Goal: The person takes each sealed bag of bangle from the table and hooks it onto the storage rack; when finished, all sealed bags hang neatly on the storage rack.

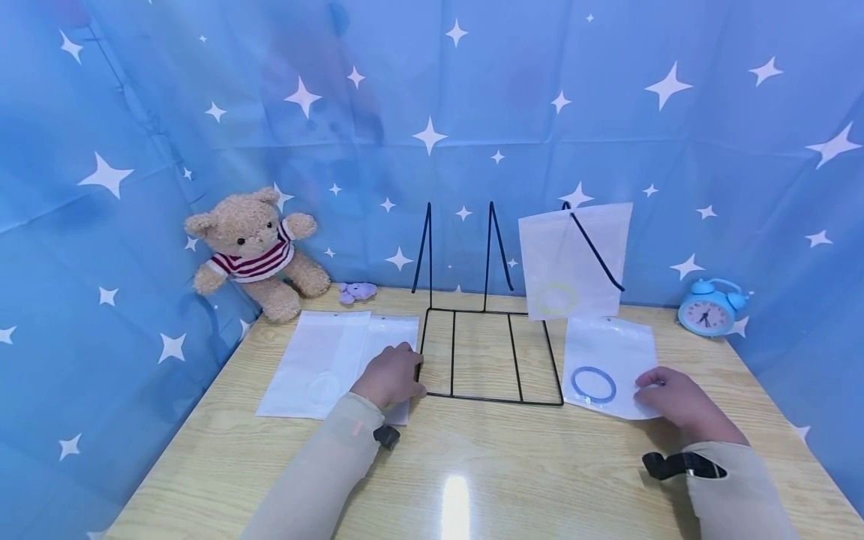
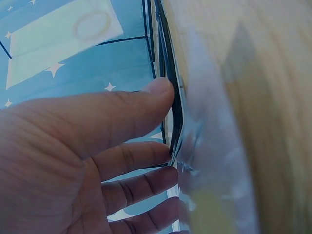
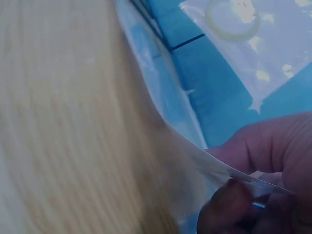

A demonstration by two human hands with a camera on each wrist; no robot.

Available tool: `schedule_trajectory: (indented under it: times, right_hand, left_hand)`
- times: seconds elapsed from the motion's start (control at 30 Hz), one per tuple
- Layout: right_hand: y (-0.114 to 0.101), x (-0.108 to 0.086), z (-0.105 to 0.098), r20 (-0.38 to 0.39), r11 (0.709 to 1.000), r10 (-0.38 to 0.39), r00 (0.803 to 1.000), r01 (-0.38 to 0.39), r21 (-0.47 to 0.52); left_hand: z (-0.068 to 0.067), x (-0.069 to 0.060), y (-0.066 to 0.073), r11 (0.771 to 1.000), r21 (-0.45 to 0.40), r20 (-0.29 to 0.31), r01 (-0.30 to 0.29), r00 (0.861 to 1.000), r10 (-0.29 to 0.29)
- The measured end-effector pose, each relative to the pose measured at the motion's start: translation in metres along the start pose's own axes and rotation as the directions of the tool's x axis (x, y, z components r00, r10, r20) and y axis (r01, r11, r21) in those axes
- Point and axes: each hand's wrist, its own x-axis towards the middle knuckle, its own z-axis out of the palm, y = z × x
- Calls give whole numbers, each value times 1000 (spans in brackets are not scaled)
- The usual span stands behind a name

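A black wire rack [image 1: 487, 397] with upright hooks stands mid-table. My left hand [image 1: 393, 375] holds its left side; in the left wrist view the thumb and index finger meet the black bar. On the right, my right hand [image 1: 678, 397] pinches the edge of a clear plastic bag [image 1: 617, 345] with a blue ring [image 1: 594, 384] in it; the right wrist view shows the edge between thumb and fingers. A bag [image 1: 580, 255] with a yellow ring [image 1: 557, 298] hangs from the right hook. Flat bags [image 1: 304, 360] lie left of the rack, partly under my left hand.
A teddy bear [image 1: 259, 255] leans at the back left, with a small purple toy [image 1: 356, 292] beside it. At the back right stands a blue alarm clock [image 1: 710, 309]. A starry blue cloth [image 1: 432, 75] surrounds the wooden table [image 1: 540, 472].
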Motion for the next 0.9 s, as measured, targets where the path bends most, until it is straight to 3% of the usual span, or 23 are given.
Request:
schedule_trajectory:
  times: [0.2, 0.3, 0.43, 0.73, 0.9]
  right_hand:
    - [-5, -3, -1, 21, 999, -6, 1000, 5, 48]
    - [-7, -4, 0, -20, 1000, -5, 1000, 5, 31]
    - [-11, -7, 2, -130, 999, 6, 992, 0, 41]
    - [-18, -11, 5, -373, 990, 63, 926, -10, 142]
    - [-20, -10, 3, -487, 983, 104, 867, -16, 182]
  left_hand:
    - [0, 1, 0, 1000, 11, -5, -2, 1000, 2]
    - [1, 1, 0, 1000, 17, -6, -7, 1000, 7]
    - [0, -1, 1, 1000, 15, -4, -8, 1000, 8]
    - [-2, -3, 2, 1000, 24, 0, -10, 1000, 10]
    - [-1, -2, 2, 1000, 24, -5, -11, 1000, 11]
